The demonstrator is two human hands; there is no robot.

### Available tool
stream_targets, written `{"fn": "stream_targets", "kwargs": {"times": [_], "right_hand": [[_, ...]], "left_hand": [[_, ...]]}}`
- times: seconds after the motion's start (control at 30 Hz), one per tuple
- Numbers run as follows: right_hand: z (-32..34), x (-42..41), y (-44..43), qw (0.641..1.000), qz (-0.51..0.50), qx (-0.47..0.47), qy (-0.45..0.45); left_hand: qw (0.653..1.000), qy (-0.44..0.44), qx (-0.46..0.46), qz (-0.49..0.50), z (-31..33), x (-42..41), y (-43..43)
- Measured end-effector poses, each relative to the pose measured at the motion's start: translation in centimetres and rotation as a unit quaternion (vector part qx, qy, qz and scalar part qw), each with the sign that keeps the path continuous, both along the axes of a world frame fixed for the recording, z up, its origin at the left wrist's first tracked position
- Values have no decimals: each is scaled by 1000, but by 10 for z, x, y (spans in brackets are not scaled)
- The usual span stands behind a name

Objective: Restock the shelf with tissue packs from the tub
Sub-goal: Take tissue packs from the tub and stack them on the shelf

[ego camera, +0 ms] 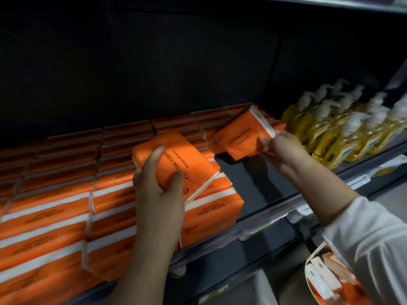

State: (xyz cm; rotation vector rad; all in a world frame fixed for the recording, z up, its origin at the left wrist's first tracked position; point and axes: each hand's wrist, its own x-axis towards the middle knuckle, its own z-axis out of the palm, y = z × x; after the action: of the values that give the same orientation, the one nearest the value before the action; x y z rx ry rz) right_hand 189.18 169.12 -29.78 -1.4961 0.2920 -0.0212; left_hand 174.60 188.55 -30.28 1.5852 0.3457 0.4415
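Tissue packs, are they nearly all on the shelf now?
Mostly. The stacked packs already fill the left and back of the shelf. The left hand grips one pack over the front stack; the right hand holds another pack tilted above the bare gap beside the soap bottles. That gap needs filling, and the tub has more packs.

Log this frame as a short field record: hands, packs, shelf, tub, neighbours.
left hand: grips near pack, over the front stack; contact unclear
right hand: holds far pack by its end, tilted above the shelf gap
shelf: stocked packs fill the left, bare gap at right
tub: lower right, packs inside
neighbours: yellow soap bottles right of the gap
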Motion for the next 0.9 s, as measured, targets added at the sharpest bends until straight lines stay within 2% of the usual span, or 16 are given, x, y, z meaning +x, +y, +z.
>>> {"fn": "stream_targets", "kwargs": {"times": [0.1,0.2,0.33,0.5,0.6,0.7,0.8,0.9], "right_hand": [[-26,-3,6,984,11,133,115],[-46,4,19,974,10,169,152],[-56,13,34,981,-13,101,163],[-65,19,35,988,-60,-102,102],[-70,20,36,992,-61,-82,80],[-70,14,41,997,1,-15,70],[-68,10,43,991,101,-32,76],[-58,2,39,983,152,-48,89]], "left_hand": [[1000,4,3,4,0,0,-1],[1000,8,-2,2,0,0,0],[1000,10,-5,-2,0,1,1],[1000,11,2,2,0,2,1],[1000,8,5,-3,0,2,1],[1000,7,4,-11,2,0,0],[1000,5,7,-17,3,-1,0],[999,6,11,-30,4,-2,-1]]}}
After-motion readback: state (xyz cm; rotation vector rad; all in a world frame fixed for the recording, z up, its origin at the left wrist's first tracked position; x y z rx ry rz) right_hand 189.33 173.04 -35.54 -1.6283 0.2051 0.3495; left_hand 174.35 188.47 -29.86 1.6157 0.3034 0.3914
